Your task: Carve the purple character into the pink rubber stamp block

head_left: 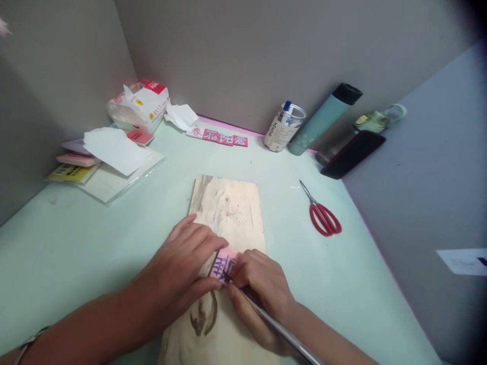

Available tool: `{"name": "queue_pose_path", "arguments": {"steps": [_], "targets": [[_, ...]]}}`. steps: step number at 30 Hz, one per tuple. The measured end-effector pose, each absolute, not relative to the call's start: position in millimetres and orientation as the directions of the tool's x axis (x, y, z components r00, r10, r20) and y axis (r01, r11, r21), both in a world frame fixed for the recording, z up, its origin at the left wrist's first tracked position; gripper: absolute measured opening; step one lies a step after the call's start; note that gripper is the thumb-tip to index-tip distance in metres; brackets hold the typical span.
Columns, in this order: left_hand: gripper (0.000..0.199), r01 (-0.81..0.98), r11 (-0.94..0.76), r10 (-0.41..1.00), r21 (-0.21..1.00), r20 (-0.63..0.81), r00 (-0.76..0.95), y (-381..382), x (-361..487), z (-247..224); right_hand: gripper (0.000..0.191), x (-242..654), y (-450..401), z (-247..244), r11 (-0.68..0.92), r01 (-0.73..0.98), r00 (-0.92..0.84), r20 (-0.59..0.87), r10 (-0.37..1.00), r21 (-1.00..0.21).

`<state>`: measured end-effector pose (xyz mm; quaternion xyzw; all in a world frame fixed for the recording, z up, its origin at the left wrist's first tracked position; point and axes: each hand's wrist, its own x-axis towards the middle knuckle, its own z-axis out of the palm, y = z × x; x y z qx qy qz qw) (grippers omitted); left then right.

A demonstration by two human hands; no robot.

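Note:
On a long wooden board (243, 213) lies a small pink block (225, 261) with dark purple marks on its face. My left hand (186, 256) grips the block at its left side, thumb below and fingers above. In my right hand (262, 291) is a slim metal-shafted tool (281, 329), its tip at the block's lower right part. My right fingers cover the block's right side, and the tip is too small to make out. Some crumbs lie on the board above the block.
Red-handled scissors (325, 218) lie right of the board. Farther back are a can with pens (283, 132), a teal bottle (323, 121), a dark phone (353, 154), and a row of carved pink blocks (224, 138). Papers (114, 149) and a tissue pack (140, 106) sit back left.

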<state>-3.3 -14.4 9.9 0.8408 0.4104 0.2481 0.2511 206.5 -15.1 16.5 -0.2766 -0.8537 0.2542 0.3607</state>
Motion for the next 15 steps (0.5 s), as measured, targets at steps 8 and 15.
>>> {"name": "queue_pose_path", "arguments": {"steps": [8,15], "targets": [[0.040,0.566,-0.536,0.816,0.627,0.213,0.537,-14.0,-4.0,9.3,0.018,206.1,-14.8,18.0,0.721,0.275,-0.589,0.482,0.649,-0.636],[0.044,0.566,-0.536,0.818,0.626,0.221,0.531,-12.5,-3.2,9.2,0.017,204.8,-15.6,16.4,0.732,0.283,-0.585,0.494,0.644,-0.620]]}}
